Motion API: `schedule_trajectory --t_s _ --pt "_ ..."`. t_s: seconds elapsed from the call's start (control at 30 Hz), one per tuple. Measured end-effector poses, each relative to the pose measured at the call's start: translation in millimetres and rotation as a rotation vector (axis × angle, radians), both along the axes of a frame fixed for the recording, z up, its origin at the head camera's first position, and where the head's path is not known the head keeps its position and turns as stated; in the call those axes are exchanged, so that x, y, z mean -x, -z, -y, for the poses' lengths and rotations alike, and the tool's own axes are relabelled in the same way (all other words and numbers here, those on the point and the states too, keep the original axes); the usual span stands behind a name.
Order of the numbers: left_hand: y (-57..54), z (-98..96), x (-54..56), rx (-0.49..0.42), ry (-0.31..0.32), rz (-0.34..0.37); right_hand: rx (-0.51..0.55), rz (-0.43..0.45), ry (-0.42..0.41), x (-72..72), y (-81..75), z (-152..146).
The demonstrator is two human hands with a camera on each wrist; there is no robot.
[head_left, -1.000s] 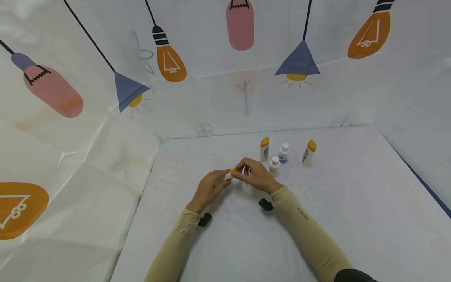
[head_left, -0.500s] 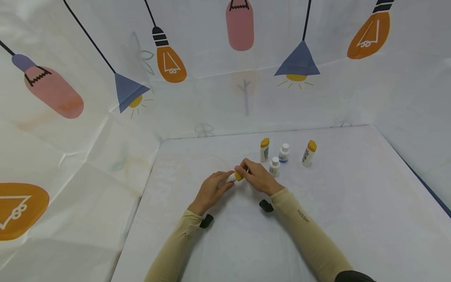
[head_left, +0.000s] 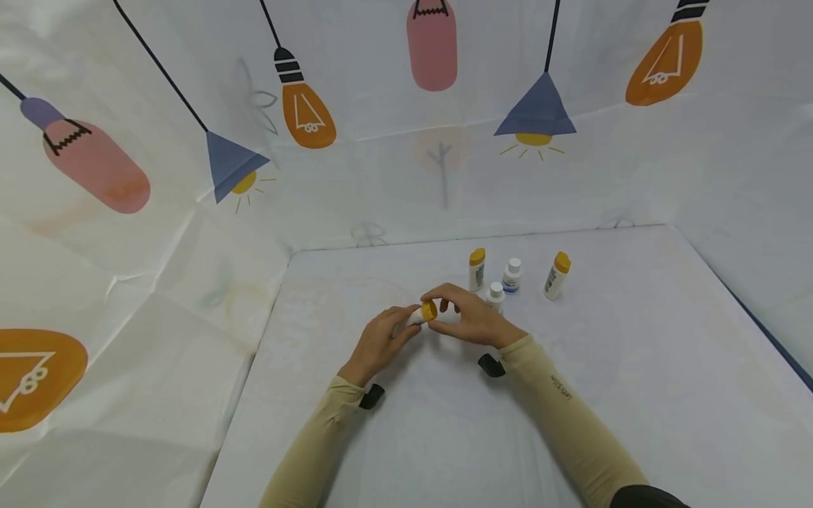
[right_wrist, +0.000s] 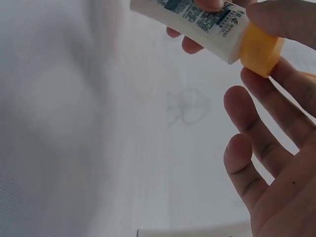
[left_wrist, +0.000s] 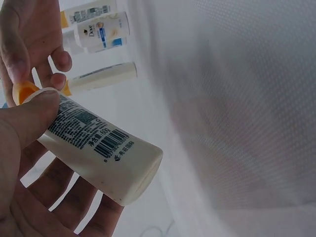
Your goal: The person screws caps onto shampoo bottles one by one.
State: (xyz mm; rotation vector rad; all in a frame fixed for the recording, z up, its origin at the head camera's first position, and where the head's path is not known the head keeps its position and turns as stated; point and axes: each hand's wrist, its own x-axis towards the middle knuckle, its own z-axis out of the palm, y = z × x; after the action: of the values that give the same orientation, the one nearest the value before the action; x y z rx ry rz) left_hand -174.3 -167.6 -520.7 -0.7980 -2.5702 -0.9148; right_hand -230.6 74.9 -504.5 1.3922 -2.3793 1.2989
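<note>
My left hand (head_left: 376, 346) holds a small white bottle (left_wrist: 103, 148) with printed text and a barcode, thumb on one side and fingers beneath. The bottle is tilted above the table, its yellow cap (right_wrist: 259, 49) towards my right hand (head_left: 473, 319). Thumb and fingertips of the right hand pinch that cap, while its other fingers stay loosely bent and off the bottle. Whether the cap's lid is raised I cannot tell.
Behind the hands stand two white bottles with yellow caps, one (head_left: 477, 270) near the middle and another (head_left: 555, 277) farther right. Two white-capped bottles (head_left: 512, 276) are between them, one partly hidden by the right hand. The white table (head_left: 419, 437) meets patterned walls.
My right hand has shifted its fingers round the yellow cap and moved slightly right, showing more of the cap. The left hand keeps its hold on the bottle, almost still.
</note>
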Motion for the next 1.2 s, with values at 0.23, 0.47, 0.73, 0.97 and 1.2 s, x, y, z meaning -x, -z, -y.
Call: schedule_trajectory --t_s 0.23,0.47,0.73,0.97,1.2 --pt "-1.4 -2.2 -2.7 0.004 0.012 -0.016 -0.037 0.062 0.077 -1.0 -3.9 0" --pt "-0.5 -9.0 -4.6 0.020 0.040 -0.025 -0.069 0.055 0.169 -4.2 -7.7 3" --pt "-1.6 -11.8 -8.0 0.016 0.044 -0.043 -0.119 0.043 0.163 -7.2 -5.3 0" --pt "-3.9 -8.5 -5.4 0.009 0.031 -0.027 -0.055 0.022 -0.008 -4.6 -8.9 -6" --pt "-3.9 -7.9 -4.1 -0.014 0.031 -0.008 -0.070 -0.085 -0.071 -2.5 -14.8 -11"
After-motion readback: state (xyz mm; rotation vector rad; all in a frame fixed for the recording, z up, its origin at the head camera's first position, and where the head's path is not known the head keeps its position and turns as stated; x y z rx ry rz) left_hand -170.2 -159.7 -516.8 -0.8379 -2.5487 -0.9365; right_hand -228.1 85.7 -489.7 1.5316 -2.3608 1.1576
